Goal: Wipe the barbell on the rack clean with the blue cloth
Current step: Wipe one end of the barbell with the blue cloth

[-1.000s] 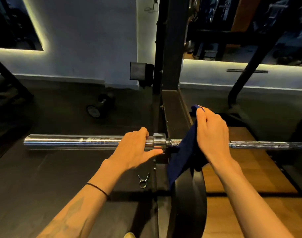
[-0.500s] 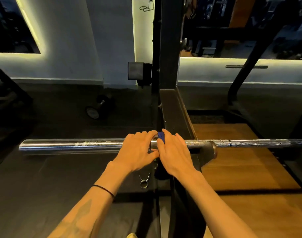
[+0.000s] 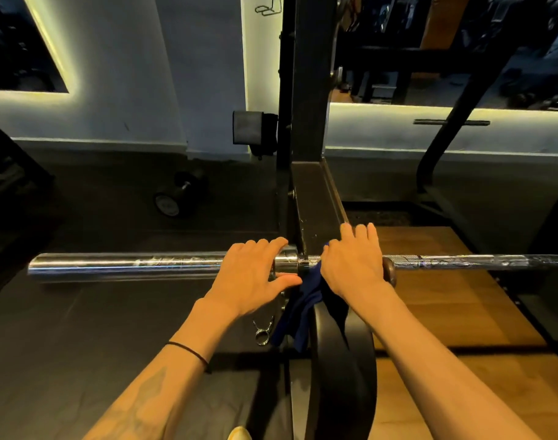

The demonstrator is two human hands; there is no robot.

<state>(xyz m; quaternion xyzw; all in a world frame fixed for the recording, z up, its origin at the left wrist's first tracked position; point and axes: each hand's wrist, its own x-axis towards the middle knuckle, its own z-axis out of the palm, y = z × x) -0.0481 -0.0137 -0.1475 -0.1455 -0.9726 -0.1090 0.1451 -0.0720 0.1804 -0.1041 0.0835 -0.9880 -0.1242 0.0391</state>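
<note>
**A:** Head view, here we go: the barbell lies level across the black rack, chrome sleeve sticking out to the left, knurled shaft running off to the right.

**B:** And both hands are on it. The left hand sits on the inner end of the sleeve, right by the collar, fingers curled over the top and thumb stretched along the near side.

**A:** A grip, then?

**B:** A loose one, draped over the sleeve. Now the right hand, just past the upright: it's on the shaft with the blue cloth beneath the palm. Fingers lie fairly straight, reaching over the far side of the bar.

**A:** Pressing more than clutching. Most of the cloth hangs down below the bar (a dark fold against the black plate).

**B:** A spring clip shows beneath the left wrist, a dumbbell rests on the dark floor near the wall, and there's a thin black band on the left forearm.
</note>
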